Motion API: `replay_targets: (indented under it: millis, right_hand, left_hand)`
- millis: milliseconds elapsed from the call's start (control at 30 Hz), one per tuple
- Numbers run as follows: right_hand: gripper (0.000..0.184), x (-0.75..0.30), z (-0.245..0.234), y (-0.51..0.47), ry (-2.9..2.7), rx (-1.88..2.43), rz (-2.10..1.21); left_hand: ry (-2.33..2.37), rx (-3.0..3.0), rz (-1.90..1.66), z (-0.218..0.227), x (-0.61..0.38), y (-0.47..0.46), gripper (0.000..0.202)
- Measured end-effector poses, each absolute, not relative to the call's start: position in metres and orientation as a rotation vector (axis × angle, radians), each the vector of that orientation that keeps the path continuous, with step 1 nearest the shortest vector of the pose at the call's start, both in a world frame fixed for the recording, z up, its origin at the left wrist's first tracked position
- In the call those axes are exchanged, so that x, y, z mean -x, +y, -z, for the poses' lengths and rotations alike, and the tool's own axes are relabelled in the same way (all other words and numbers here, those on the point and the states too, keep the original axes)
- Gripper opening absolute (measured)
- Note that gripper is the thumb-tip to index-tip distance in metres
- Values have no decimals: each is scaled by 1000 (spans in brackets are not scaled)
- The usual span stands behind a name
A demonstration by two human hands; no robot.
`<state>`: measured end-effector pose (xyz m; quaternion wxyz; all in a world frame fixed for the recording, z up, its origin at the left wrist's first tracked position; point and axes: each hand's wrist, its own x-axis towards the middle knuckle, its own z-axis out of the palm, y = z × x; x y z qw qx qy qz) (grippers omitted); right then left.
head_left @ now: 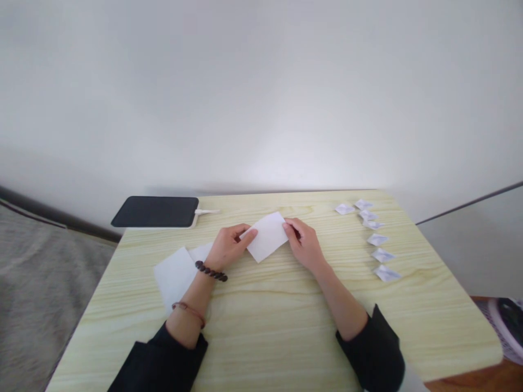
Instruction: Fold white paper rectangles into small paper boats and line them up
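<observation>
A small white sheet of paper (267, 237) is held tilted above the middle of the table, between my two hands. My left hand (231, 245) pinches its left edge, with the thumb on top. At the upper right corner, my right hand (301, 239) grips the paper between thumb and fingers. Under my left forearm lie loose white paper sheets (174, 275), partly covered by the wrist and its beaded bracelet. Whether the held paper is folded, I cannot tell.
Several folded white paper boats (383, 255) stand along the right side of the wood-patterned table (265, 332). A phone (156, 212) with a white cable (208, 211) lies at the back left. A pale wall (261, 109) rises behind the table.
</observation>
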<state>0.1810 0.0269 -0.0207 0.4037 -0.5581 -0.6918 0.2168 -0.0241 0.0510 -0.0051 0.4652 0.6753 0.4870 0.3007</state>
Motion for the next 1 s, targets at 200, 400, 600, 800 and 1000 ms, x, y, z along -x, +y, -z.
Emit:
replay_targets:
  millis: [200,400,600,800,1000]
  right_hand:
    - [32,-182,23,26,-1682,1365,-765]
    - [23,-182,23,27,-1680,1316,-888]
    - [23,-182,27,29,-1479,1260,-935]
    - [29,-183,30,26,-1563,1189,-979]
    - [30,-186,27,28,-1673,1094,-691]
  left_hand:
    - [1156,-1458,-742,3,23,48,40]
    - [1125,-1330,-776,5,21,49,46]
    - [1008,-1220,-784,4,15,46,46]
    - [998,-1161,-805,6,13,49,48]
    - [957,-1057,-841,4,14,49,55]
